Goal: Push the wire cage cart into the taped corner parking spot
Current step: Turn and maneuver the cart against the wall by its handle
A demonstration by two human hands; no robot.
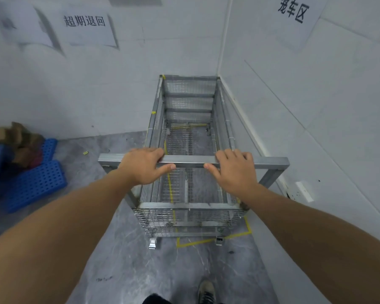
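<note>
A tall wire cage cart [190, 137] of grey metal mesh stands in the room's corner, its far end against the back wall and its right side close to the right wall. My left hand [145, 166] and my right hand [234, 170] both grip the cart's horizontal handle bar [190, 161], fingers over the top, thumbs underneath. Yellow floor tape [206, 240] marks a rectangle; its near line lies just below the cart's near end, and its left line shows through the mesh. The cart sits slightly left of that outline. Two near casters [153, 243] rest on the grey floor.
Blue perforated plastic pallets [35, 183] and crumpled cardboard [20, 137] lie at the left by the back wall. Paper signs hang on both walls. A white wall socket [303, 190] sits low on the right wall. My shoe [206, 291] is on the floor behind the cart.
</note>
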